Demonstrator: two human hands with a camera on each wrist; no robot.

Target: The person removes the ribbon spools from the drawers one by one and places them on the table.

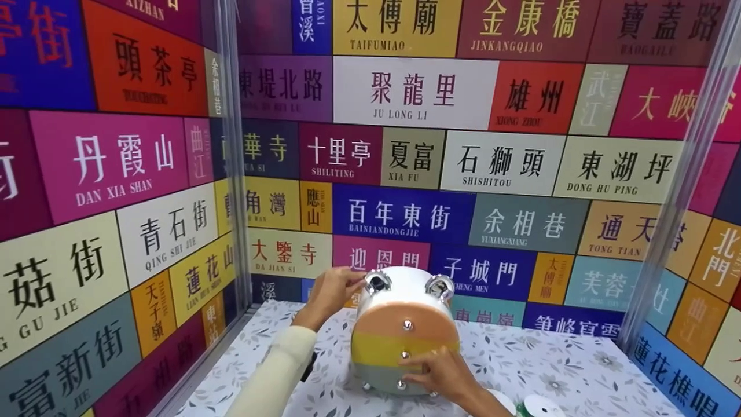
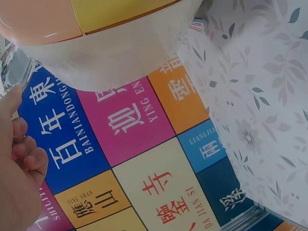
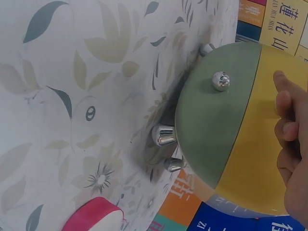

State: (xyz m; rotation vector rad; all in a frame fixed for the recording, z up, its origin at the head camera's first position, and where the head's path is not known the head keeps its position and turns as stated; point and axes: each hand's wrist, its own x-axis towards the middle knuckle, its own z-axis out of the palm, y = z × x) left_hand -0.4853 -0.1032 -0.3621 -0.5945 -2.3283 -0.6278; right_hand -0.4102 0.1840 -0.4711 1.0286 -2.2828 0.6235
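Note:
A rounded white box (image 1: 386, 296) stands on the table, its front banded orange, yellow and green, with silver ball knobs and short silver feet. Two round silver fittings top it, one at each upper corner. My left hand (image 1: 333, 295) reaches from the left and pinches the left silver fitting (image 2: 15, 70) at its edge; its other fingers curl inward. Low at the front, my right hand (image 1: 443, 370) holds its index finger out against the yellow band (image 3: 255, 144), with other fingers bent. Beside it, the knob (image 3: 221, 81) on the green band is untouched.
A floral cloth (image 1: 550, 370) covers the table. Near its front edge lie a white and green roll (image 1: 541, 406) and, in the right wrist view, a pink-rimmed roll (image 3: 94, 216). Walls of coloured name panels (image 1: 414, 92) enclose the back and sides.

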